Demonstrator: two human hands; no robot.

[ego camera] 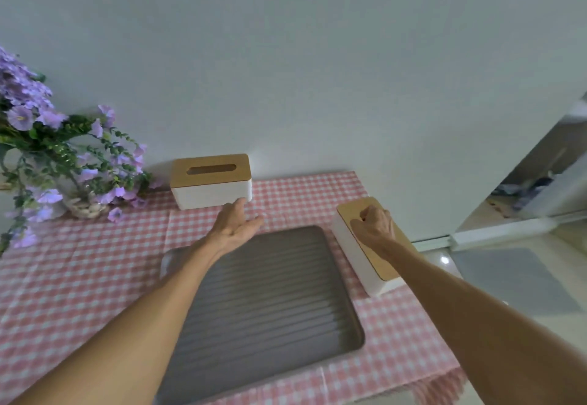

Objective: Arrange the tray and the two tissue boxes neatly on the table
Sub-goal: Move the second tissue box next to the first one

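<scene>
A grey ribbed tray (273, 303) lies in the middle of the pink checked tablecloth. One tissue box (211, 180), white with a wooden lid, stands at the back against the wall. My left hand (236, 223) reaches over the tray with fingers apart, its fingertips at the box's front lower edge. A second tissue box (365, 245) lies at an angle at the right table edge, beside the tray. My right hand (374, 226) rests on its wooden lid with fingers curled, seemingly hooked into the slot.
A basket of purple flowers (54, 156) stands at the back left. The table (79, 277) meets a white wall behind. Its right edge drops to a tiled floor with a grey mat (514, 277).
</scene>
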